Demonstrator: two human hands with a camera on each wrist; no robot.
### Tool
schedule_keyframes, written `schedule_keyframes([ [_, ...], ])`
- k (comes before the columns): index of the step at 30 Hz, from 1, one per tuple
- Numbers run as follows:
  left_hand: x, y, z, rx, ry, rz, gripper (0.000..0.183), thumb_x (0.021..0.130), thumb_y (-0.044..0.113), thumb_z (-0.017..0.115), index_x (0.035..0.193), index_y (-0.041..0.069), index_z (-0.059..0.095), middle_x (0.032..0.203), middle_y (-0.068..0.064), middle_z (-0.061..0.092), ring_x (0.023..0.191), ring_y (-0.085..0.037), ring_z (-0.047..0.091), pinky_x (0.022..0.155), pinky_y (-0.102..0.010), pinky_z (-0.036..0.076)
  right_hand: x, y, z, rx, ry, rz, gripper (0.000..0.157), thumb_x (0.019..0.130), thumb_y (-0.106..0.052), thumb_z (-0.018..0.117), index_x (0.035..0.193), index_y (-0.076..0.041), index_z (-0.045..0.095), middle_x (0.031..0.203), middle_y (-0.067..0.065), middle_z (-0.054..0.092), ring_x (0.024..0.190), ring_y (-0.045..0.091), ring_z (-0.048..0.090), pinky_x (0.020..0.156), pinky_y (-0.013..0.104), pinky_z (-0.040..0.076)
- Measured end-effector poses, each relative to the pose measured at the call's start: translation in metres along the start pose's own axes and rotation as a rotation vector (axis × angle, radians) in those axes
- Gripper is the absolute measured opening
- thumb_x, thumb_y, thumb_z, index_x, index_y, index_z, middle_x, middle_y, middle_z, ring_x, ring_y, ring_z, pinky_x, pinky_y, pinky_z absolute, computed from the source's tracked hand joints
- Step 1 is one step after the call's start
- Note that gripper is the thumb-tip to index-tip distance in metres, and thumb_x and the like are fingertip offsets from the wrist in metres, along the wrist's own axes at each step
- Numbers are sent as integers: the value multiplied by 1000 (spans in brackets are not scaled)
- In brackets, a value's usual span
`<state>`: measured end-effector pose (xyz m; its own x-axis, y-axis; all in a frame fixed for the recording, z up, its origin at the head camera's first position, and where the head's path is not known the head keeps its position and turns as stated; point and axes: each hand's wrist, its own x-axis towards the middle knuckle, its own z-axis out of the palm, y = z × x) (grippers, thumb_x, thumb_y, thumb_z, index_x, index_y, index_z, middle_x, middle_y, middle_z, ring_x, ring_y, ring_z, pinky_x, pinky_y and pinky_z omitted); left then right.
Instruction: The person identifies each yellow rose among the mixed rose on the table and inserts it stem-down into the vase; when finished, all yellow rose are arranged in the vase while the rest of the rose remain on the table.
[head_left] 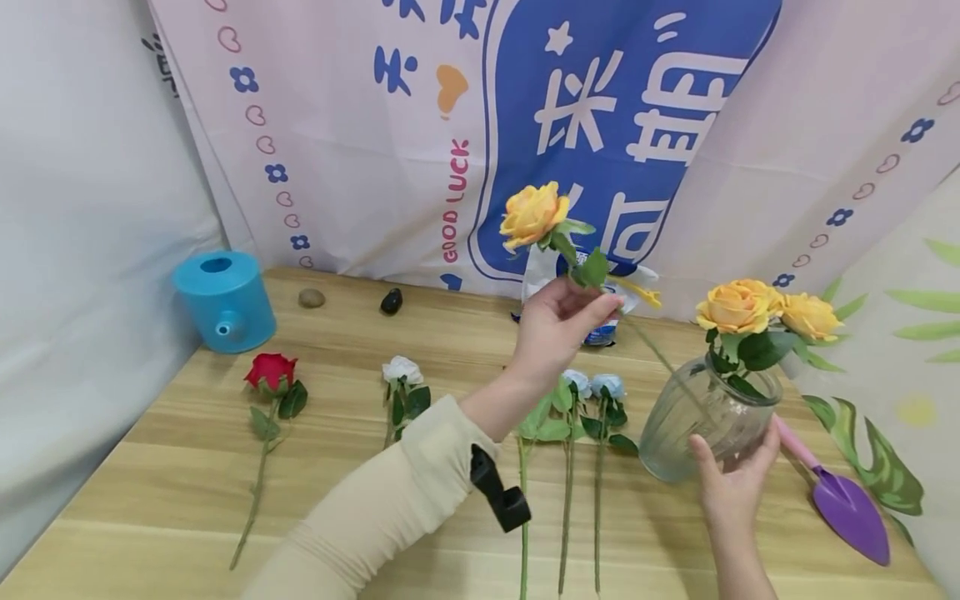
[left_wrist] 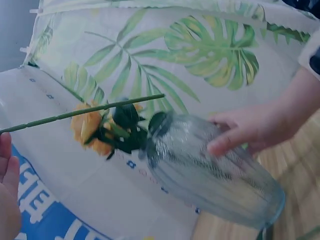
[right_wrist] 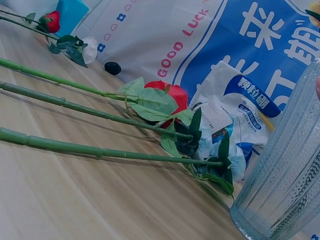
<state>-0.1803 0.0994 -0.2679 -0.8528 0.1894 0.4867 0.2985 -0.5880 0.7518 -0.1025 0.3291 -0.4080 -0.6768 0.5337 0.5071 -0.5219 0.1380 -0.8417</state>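
Observation:
My left hand (head_left: 558,321) pinches a yellow rose (head_left: 536,215) by its green stem, just below the leaves. The bare stem (left_wrist: 80,114) slants toward the vase mouth; its end appears outside the glass in the left wrist view. With thumb and fingers spread round its lower side, my right hand (head_left: 738,479) holds a ribbed clear glass vase (head_left: 667,429), tilted. Two yellow roses (head_left: 738,307) stand in the vase, heads above the rim. Left of the vase, two pale blue roses (head_left: 607,386) lie on the table, beside a red rose (right_wrist: 175,97) hidden behind my arm in the head view.
A blue watering can (head_left: 228,304) stands back left, near a brown stone (head_left: 311,297) and a black stone (head_left: 391,301). Another red rose (head_left: 272,372) and a white rose (head_left: 402,370) lie left. A white-and-blue bag (right_wrist: 245,100) leans behind; a purple trowel (head_left: 851,512) lies right.

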Motion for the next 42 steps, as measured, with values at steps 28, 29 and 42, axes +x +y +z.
schedule_keyframes([
  [28, 24, -64, 50, 437, 12, 108, 13, 82, 12, 67, 87, 2, 61, 82, -9, 66, 71, 1, 58, 67, -12, 49, -2, -2, 5, -18, -4, 6, 86, 73, 9, 68, 139, -13, 18, 141, 13, 24, 129, 25, 25, 105, 24, 25],
  [29, 24, -64, 50, 453, 6, 111, 13, 82, 12, 67, 87, 2, 62, 82, -8, 66, 71, 1, 58, 67, -11, 48, -2, -2, 5, -19, -4, 5, 86, 73, 9, 68, 139, -13, 18, 141, 14, 24, 129, 25, 25, 105, 24, 25],
  [42, 29, -70, 74, 842, -353, -9, 17, 79, 21, 70, 90, 10, 65, 78, 6, 65, 65, 9, 54, 60, -3, 42, -1, -1, 2, 26, -29, -47, 86, 73, 8, 69, 139, -13, 17, 141, 13, 23, 128, 25, 23, 104, 24, 26],
])
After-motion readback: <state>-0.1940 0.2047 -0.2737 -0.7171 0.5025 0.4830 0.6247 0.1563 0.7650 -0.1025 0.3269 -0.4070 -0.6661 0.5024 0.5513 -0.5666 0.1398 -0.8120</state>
